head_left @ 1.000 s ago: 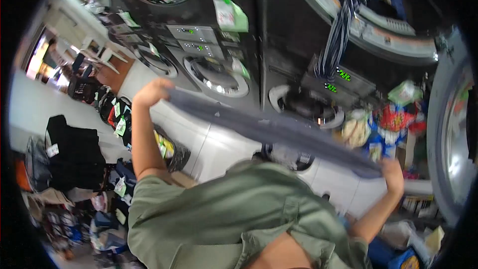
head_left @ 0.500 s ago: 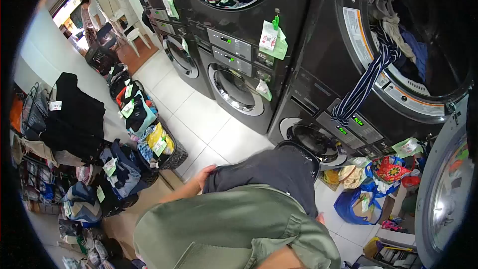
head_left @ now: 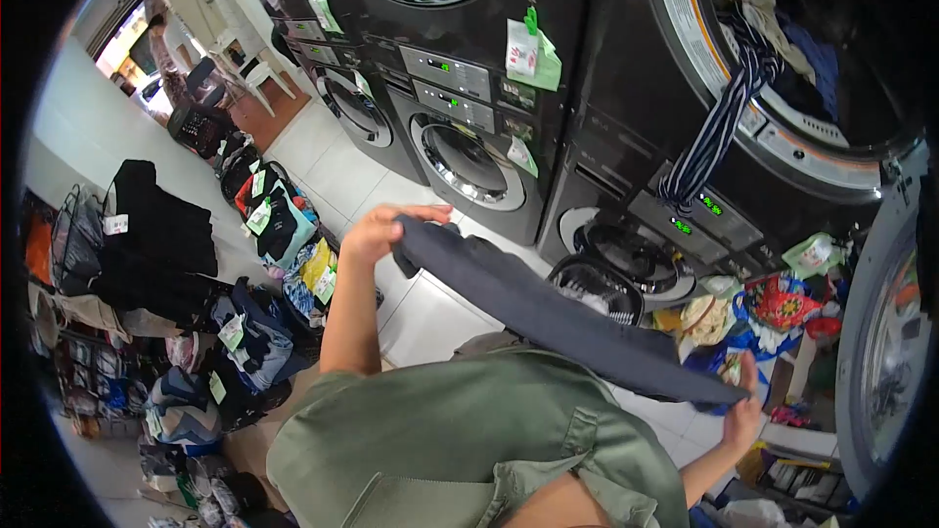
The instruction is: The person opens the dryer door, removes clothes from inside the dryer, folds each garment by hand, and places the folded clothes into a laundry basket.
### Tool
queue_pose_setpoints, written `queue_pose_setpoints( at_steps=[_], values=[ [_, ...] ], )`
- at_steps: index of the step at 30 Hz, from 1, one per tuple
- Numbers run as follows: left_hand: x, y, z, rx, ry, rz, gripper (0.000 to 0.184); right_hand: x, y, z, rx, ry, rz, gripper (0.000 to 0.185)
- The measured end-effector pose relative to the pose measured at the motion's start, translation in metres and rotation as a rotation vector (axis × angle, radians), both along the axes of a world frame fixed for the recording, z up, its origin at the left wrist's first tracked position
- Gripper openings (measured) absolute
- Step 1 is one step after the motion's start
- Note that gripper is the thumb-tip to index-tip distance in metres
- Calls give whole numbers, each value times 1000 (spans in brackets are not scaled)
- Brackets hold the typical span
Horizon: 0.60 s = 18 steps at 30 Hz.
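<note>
A dark grey cloth garment (head_left: 548,308) is stretched between my two hands in front of my body. My left hand (head_left: 386,233) grips its upper left end, with some fingers extended over the edge. At the lower right end, my right hand (head_left: 743,416) pinches the other corner, one finger pointing up. The cloth hangs folded in a long band above the green shirt. Beyond its middle, a black basket (head_left: 597,288) stands on the floor by a lower machine.
Stacked dark machines (head_left: 460,88) line the far side. A striped cloth (head_left: 719,142) hangs from the open drum at right, beside its swung-out door (head_left: 885,332). Laundry-filled baskets (head_left: 284,225) and piled clothes (head_left: 249,342) lie at left. A person (head_left: 171,49) is in the far doorway.
Both my hands have risen from low beside my body, lifting the grey cloth and stretching it out. The black basket behind it has come into fuller view.
</note>
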<state>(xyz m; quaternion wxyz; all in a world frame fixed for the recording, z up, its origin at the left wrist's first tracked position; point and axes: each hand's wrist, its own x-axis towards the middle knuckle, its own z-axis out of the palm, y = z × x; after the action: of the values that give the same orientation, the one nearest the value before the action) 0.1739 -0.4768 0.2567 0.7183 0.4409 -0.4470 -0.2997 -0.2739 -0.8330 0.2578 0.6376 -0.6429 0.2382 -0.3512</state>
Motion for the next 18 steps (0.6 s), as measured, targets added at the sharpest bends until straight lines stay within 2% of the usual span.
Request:
queue_pose_setpoints(
  at_steps=[2, 3, 4, 5, 6, 7, 8, 9, 10, 11, 12, 13, 14, 16, 18],
  values=[
    [19, -21, -5, 108, 216, 20, 33, -18, -55, -28, 251, -111, 267, 41],
    [24, -45, 4, 284, 238, 192, 31, -25, -80, -62, 323, -107, -216, 37],
    [22, -72, 10, 464, 247, 357, 28, 6, -75, -45, 278, 68, -355, 33],
    [18, -90, -1, 494, 257, 316, 28, 41, -55, -13, 432, 88, -324, 31],
    [14, -108, -15, 478, 211, 332, 24, 53, -48, -11, 502, 80, -376, 26],
    [4, -126, -29, 460, 169, 347, 19, 66, -32, -11, 452, 94, -463, 23],
    [-27, -135, -29, 539, -28, 322, 20, 80, -11, -12, 396, 109, -546, 20],
    [-66, -145, -17, 550, -174, 245, 39, 97, 19, -10, 360, 52, -490, 17],
    [-92, -153, -32, 504, -437, 181, 62, 107, 42, -28, 191, 132, -404, 17],
    [-122, -163, -36, 387, -502, 112, 74, 117, 66, -18, 48, 694, -136, 16],
    [-143, -169, -29, 382, -637, 28, 69, 127, 88, -18, 190, 231, 224, 17],
    [-160, -169, -46, 440, -418, -22, 64, 138, 94, -4, -184, 164, 403, 18],
    [-163, -172, -44, 504, -394, -154, 42, 134, 86, 0, -270, 209, 476, 24],
    [-158, -177, -54, 347, -448, -218, 28, 139, 65, -4, -624, 245, 136, 31],
    [-142, -181, -71, 409, -377, -479, 22, 144, 44, -39, -929, 660, 215, 38]
  ],
)
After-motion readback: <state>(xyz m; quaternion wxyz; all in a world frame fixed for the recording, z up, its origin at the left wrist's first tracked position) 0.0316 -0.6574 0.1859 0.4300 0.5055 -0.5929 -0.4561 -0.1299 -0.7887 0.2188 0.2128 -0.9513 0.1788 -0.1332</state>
